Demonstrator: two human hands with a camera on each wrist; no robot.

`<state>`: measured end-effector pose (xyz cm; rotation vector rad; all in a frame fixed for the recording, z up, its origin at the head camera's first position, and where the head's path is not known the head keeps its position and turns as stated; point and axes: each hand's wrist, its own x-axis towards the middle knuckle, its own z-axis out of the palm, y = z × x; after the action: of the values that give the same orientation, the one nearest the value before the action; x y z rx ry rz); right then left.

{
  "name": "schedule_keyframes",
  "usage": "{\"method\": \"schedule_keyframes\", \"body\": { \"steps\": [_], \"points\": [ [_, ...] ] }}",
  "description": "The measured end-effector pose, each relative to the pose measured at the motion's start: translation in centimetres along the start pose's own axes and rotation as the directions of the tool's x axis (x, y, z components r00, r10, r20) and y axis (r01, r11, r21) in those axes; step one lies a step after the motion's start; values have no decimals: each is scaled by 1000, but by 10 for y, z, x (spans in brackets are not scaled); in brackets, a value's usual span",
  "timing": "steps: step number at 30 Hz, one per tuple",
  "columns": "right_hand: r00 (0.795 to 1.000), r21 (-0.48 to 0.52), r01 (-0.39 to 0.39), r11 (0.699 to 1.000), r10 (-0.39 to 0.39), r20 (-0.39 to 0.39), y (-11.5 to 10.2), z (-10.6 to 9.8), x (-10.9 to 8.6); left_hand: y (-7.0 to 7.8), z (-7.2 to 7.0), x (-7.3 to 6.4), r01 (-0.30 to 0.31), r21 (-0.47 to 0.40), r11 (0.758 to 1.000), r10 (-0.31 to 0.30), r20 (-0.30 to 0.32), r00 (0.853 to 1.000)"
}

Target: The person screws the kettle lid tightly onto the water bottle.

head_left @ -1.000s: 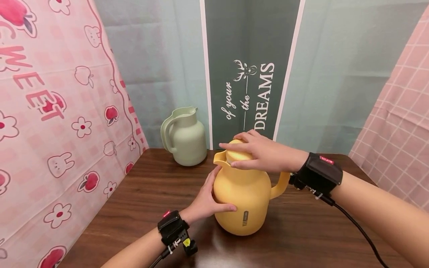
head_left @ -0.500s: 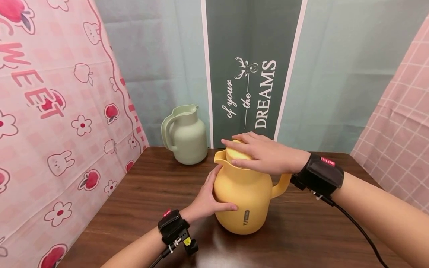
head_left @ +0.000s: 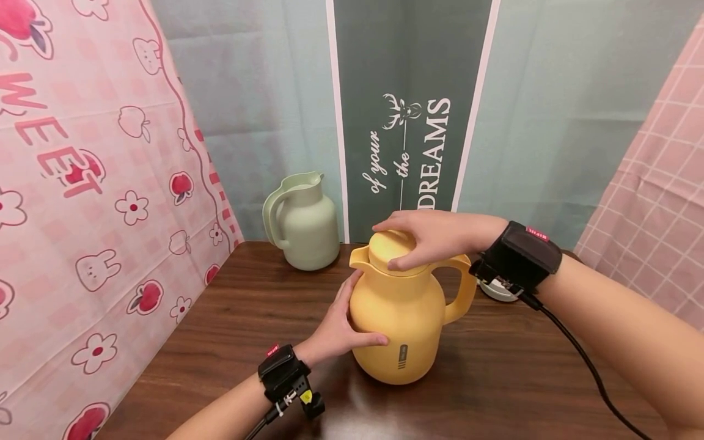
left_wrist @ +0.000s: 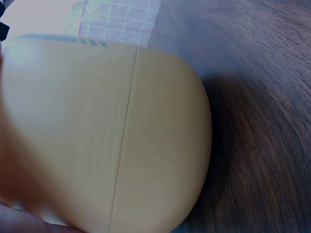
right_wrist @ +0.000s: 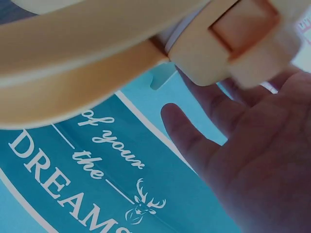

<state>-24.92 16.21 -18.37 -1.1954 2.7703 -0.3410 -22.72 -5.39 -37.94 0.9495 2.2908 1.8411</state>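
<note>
A yellow vacuum jug stands upright on the table, spout to the left and handle to the right. My left hand grips its body from the left, thumb across the front. Over the top, my right hand grips the round yellow lid, thumb on the near side and fingers on the far side. The lid's side shows above the neck rim. Most of the jug's lower body fills the left wrist view. In the right wrist view the lid's notched side shows close to the right hand's fingers.
A pale green jug stands at the back left of the dark wood table. A whitish round object shows partly behind the right wrist camera. Patterned cloths hang around the table.
My right hand has gone from lying flat across the lid to gripping it by its sides, wrist raised. The whitish object behind the wrist has come into view. My left hand has stayed put.
</note>
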Motion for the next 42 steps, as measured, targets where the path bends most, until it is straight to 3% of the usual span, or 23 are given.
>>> {"method": "schedule_keyframes", "body": {
  "steps": [6, 10, 12, 15, 18, 22, 25, 37, 42],
  "points": [
    [994, -139, -68, 988, 55, -97, -2, 3, 5, 0, 0, -1, 3, -2, 1000, -3, -2, 1000],
    [990, -223, -102, 969, 78, -115, -5, 3, 6, -1, -1, -1, -4, -12, 1000, 4, 4, 1000],
    [993, -197, -90, 976, 74, -87, -5, 0, 6, -1, -1, -1, -8, -16, 1000, 8, 6, 1000],
    [999, -72, -42, 997, 40, -22, -5, -6, 5, -2, -1, -2, -8, -10, 1000, 8, 4, 1000],
    [998, 68, -19, 997, 15, 55, -4, -12, 3, -2, -1, -3, -4, -2, 1000, 4, 4, 1000],
    [994, 117, -15, 993, 3, 106, -5, -15, 3, -3, -1, -3, -7, 7, 1000, 7, 6, 1000],
    [995, 114, -22, 993, 11, 99, -6, -14, 4, -4, -1, -3, -6, 9, 1000, 6, 5, 1000],
    [996, -72, -88, 994, 86, -26, -7, -9, 7, -1, -1, -1, -10, 11, 1000, 10, 5, 1000],
    [993, -98, -117, 988, 116, -19, -6, -9, 7, -1, 0, -1, -14, 14, 1000, 13, 8, 1000]
  ]
}}
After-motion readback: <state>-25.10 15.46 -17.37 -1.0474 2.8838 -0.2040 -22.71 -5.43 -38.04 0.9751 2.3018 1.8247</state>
